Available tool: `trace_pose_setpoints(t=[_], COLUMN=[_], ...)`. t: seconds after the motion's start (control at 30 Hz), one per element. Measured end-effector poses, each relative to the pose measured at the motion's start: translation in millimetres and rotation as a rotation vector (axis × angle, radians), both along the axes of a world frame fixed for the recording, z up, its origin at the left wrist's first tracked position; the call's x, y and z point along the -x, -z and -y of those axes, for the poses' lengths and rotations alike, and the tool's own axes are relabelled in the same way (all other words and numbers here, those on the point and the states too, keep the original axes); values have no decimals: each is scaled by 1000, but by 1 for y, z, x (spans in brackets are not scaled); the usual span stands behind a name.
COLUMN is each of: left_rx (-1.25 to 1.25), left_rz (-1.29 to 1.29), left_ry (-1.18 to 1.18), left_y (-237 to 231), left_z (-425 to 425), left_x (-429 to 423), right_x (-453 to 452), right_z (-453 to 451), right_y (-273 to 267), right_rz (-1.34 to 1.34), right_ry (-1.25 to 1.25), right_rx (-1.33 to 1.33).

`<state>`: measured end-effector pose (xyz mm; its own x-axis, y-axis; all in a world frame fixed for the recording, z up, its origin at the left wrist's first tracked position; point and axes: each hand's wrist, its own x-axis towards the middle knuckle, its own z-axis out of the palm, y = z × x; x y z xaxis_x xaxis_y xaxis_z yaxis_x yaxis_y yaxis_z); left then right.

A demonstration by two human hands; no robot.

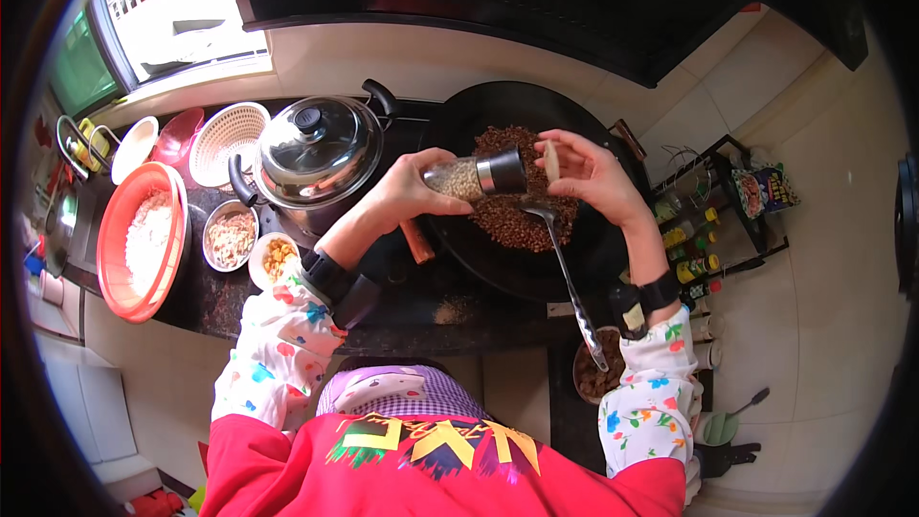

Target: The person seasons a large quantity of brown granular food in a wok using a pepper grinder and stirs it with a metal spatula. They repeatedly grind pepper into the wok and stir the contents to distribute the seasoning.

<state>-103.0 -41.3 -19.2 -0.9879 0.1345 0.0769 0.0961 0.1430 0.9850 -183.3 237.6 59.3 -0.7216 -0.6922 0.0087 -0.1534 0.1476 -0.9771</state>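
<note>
My left hand (416, 190) grips a pepper grinder (474, 176) with a black top, tilted sideways above the wok. Pale peppercorns show through its clear body. Beside the grinder's top end, my right hand (592, 176) holds a small pale disc-like cap (551, 161) between thumb and fingers. Beneath both hands is a large dark wok (467, 251) on the stove, holding a heap of reddish-brown granular food (513, 226). A metal ladle (571, 283) rests with its head in that food, its handle reaching over the wok's near rim.
Left of the wok stands a lidded steel pot (319, 154). Farther left are a red colander (108, 251) with pale food, a bowl of chopped food (230, 237), a bowl of yellow pieces (264, 260) and a white basket (230, 133). A bottle rack (754, 262) stands right; a brown-food bowl (592, 380) sits near my right sleeve.
</note>
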Motion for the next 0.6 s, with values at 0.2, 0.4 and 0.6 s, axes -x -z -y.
trace_pose_setpoints(t=[0.2, 0.4, 0.6], left_rx=[23, 141, 111], left_rz=[-12, 181, -19], left_ry=[92, 148, 198], left_y=[1, -19, 11], left_z=[-18, -36, -45], left_x=[-10, -22, -23], right_x=[-36, -60, -88], right_z=[1, -22, -35], right_y=[-9, 1, 16], right_rz=[-58, -194, -428], right_ry=[-23, 56, 118], right_rx=[-126, -161, -248])
